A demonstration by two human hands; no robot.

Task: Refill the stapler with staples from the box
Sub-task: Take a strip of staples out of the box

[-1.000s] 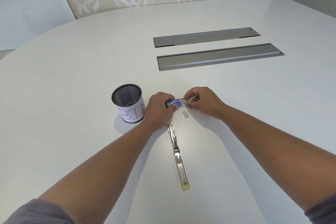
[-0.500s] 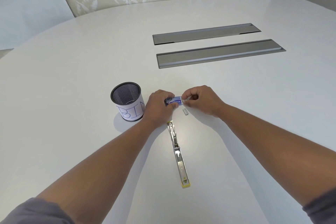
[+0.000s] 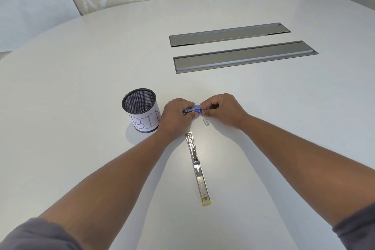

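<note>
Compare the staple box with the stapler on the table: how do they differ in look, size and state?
The staple box is small, blue and printed; the stapler is long, silvery metal with a yellow end. The box is pinched between the left hand and right hand; the stapler lies untouched and opened out flat. Both sit at the centre of the white table.

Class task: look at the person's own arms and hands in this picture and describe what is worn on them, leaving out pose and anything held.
Both forearms are bare from the hands up to short grey sleeves, the left sleeve and the right sleeve, seen only at the bottom corners. The left hand and right hand wear no gloves; no watch, bracelet or ring is visible.
</note>
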